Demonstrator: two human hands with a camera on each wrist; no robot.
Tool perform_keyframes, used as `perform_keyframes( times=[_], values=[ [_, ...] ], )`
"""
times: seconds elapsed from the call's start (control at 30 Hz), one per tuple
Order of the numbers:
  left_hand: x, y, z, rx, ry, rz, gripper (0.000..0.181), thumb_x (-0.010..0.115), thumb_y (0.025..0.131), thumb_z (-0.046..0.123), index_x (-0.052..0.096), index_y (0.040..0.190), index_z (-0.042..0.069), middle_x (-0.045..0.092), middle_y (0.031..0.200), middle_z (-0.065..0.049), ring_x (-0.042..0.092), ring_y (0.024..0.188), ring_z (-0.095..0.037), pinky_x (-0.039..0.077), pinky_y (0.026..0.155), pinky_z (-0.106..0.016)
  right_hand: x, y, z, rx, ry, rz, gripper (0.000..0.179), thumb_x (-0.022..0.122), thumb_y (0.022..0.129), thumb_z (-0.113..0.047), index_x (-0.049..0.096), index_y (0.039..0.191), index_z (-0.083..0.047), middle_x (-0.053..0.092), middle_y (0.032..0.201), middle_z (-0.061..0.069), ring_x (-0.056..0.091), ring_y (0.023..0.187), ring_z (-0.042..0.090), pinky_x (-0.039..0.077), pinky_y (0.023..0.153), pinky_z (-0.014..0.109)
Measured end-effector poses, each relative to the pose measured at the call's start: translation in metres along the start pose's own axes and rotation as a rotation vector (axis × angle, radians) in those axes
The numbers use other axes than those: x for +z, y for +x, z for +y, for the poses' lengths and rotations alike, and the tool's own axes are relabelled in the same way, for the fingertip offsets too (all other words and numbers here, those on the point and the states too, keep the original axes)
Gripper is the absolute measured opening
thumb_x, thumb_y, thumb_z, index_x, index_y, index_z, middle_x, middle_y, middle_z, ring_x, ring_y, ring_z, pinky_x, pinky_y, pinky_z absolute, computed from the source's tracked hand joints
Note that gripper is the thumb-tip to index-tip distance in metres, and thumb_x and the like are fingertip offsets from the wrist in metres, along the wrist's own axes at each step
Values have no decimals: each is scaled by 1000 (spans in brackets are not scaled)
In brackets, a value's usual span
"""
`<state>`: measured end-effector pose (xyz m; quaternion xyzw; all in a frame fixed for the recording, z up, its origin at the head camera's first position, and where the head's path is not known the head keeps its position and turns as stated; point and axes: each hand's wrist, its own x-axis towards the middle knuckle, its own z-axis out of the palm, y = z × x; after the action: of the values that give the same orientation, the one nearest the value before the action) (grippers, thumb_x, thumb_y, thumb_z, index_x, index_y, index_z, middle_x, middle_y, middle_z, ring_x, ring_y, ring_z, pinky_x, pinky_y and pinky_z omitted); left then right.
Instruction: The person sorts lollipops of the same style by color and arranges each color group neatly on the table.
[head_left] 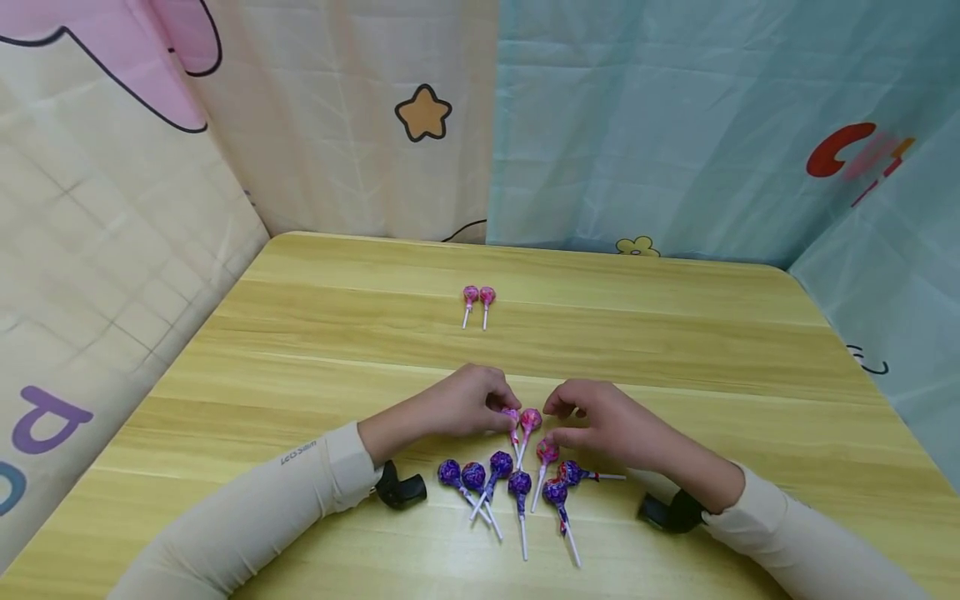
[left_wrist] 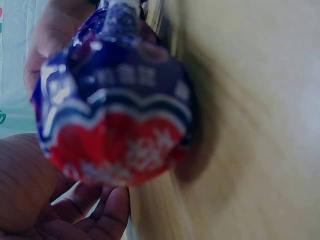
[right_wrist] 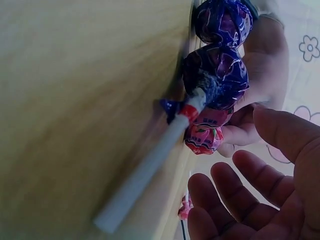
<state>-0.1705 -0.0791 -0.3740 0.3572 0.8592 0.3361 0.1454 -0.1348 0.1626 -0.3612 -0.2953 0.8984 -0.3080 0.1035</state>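
Note:
My left hand [head_left: 468, 404] pinches a pink lollipop [head_left: 511, 414] between thumb and fingers, partly covering its head. Right beside it lies a second pink lollipop [head_left: 530, 418]. My right hand [head_left: 611, 421] is held over the table with fingers loosely bent and nothing in its grasp. Its thumb overlaps the edge of a third pink lollipop [head_left: 547, 451] in the head view. Nearer me lie several purple lollipops [head_left: 520, 482], some with crossed sticks. One purple lollipop [left_wrist: 115, 110] fills much of the left wrist view, hiding part of that hand.
Two more pink lollipops [head_left: 487, 296] lie side by side toward the back of the wooden table [head_left: 360, 308]. Printed curtains [head_left: 645, 125] hang around its back and sides. Black wrist devices [head_left: 400, 490] sit at both of my cuffs, close to the table.

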Motion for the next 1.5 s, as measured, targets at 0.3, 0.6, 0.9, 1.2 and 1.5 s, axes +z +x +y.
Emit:
perform_keyframes(
  times=[0.3, 0.6, 0.9, 1.2, 1.5],
  values=[
    [1, -1, -2, -9, 5, 4, 14, 76, 87, 12, 77, 100, 7, 62, 86, 6, 56, 77, -8, 50, 70, -23, 6, -5, -1, 11, -2, -21, 19, 76, 89, -34, 69, 99, -20, 64, 93, -13, 60, 87, 8, 52, 79, 35],
    [0, 0, 0, -10, 5, 2, 14, 76, 87, 11, 77, 100, 7, 62, 87, 6, 57, 78, -8, 50, 70, -23, 7, -6, 0, -17, 11, -41, 19, 73, 91, -36, 68, 99, -19, 64, 92, -15, 61, 87, 8, 52, 79, 34],
    [1, 1, -1, -10, 10, 5, 15, 77, 86, 12, 77, 101, 8, 62, 87, 6, 57, 77, -8, 50, 70, -23, 10, -8, -1, -38, 13, -52, 16, 72, 92, -35, 67, 98, -21, 63, 92, -14, 59, 85, 8, 50, 76, 31],
    [2, 1, -2, -14, 0, 13, 15, 77, 86, 11, 77, 100, 7, 62, 85, 6, 57, 76, -7, 50, 70, -22, 13, -7, 0, -58, 3, -69, 7, 70, 94, -28, 65, 92, -24, 60, 87, -15, 55, 78, 6, 47, 70, 27],
    [1, -1, -1, -21, 5, 13, 15, 76, 87, 13, 77, 101, 8, 62, 87, 7, 58, 77, -7, 51, 70, -23, 13, -5, -2, -50, 14, -95, 8, 70, 94, -23, 65, 89, -23, 59, 81, -13, 54, 71, 6, 47, 63, 26]
  ],
)
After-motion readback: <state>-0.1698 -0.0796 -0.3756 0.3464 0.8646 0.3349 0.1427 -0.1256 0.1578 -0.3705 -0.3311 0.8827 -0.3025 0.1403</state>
